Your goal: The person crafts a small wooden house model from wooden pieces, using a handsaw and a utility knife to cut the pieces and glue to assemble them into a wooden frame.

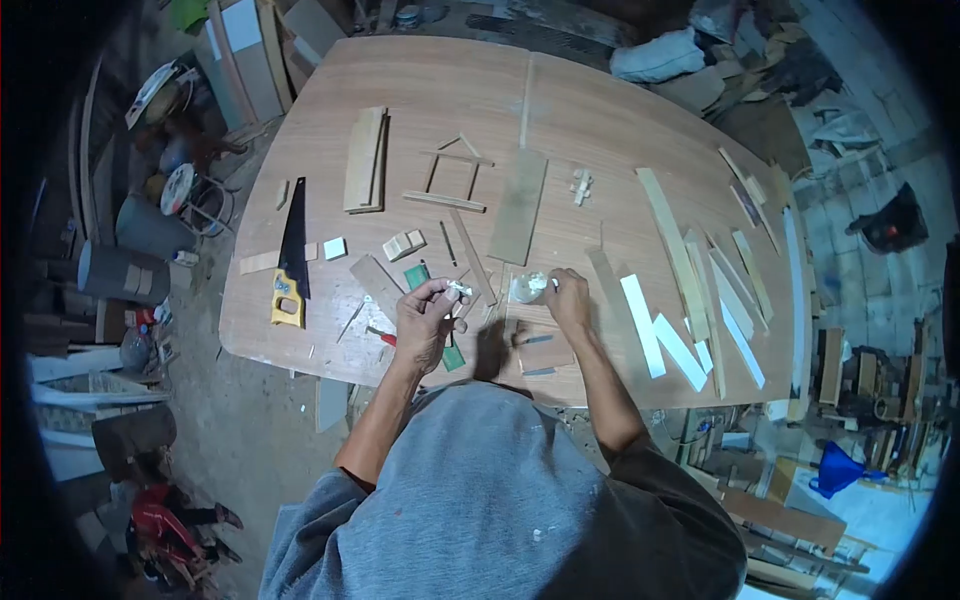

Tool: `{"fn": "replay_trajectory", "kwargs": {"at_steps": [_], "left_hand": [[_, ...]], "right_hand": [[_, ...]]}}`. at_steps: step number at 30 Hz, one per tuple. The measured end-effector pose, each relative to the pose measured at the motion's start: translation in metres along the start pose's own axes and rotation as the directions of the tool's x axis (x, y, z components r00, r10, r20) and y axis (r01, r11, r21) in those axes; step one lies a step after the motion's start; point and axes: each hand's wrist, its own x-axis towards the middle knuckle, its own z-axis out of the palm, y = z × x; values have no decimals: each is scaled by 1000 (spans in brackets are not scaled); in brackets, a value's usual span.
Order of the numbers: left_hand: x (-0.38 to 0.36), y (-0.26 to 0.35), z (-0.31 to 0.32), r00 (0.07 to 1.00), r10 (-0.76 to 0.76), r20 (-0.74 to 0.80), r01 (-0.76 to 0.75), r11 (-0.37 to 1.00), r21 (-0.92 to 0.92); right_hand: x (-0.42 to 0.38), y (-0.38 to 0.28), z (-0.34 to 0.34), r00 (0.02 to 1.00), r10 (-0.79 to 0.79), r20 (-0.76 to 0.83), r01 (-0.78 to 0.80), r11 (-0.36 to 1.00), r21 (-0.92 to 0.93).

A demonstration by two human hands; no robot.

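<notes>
The left hand (pixel 428 315) pinches a whitish scrap (pixel 459 288), and a nudge from the right hand (pixel 569 300), its fingers' grip unclear, could tip the jar (pixel 522 289).

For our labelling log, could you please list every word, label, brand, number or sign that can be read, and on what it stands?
None: no text can be read here.
Any marking on the saw or clear container is too small or blurred to read.

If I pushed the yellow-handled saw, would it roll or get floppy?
The saw probably won't roll, since it lies flat. Its long, thin blade might flex a little. The chunky handle could make that end heavier.
</notes>
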Motion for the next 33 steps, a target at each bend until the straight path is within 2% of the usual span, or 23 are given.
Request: {"fn": "replay_trajectory", "kwargs": {"at_steps": [2,3,5,6,8,9,10,11,12,15,24,33], "left_hand": [[0,4,-3,999,-24,34,23,999,50],[0,6,-2,999,-12,36,10,998,54],[2,12,-3,999,-29,45,25,995,99],[3,12,-2,996,-58,61,49,989,140],[7,14,-1,996,-59,66,48,987,155],[8,16,1,993,-89,79,75,984,163],[7,15,2,988,-128,90,111,978,175],[9,15,2,983,-156,97,136,973,187],[11,14,2,981,-167,103,145,971,192],[15,11,4,962,-225,157,198,965,175],[13,12,9,955,-243,172,206,957,205],[7,15,11,963,-232,139,209,965,159]], "right_hand": [[5,-3,9,971,68,227,-43,993,-111],[8,-9,9,971,62,231,-39,994,-104],[22,-29,-1,922,127,366,-7,950,-312],[23,-35,-6,922,123,366,-3,950,-313],[23,-49,-17,959,-112,262,110,994,22],[26,-66,-27,959,-116,260,114,993,21],[27,-91,-40,930,-193,313,79,936,342],[27,-110,-50,901,-277,334,10,782,623],[26,-123,-54,906,-265,331,3,784,620],[23,-137,-59,861,-426,279,218,803,554],[16,-133,-57,845,-471,254,327,831,451],[12,-132,-65,841,-502,202,367,803,470]]}}
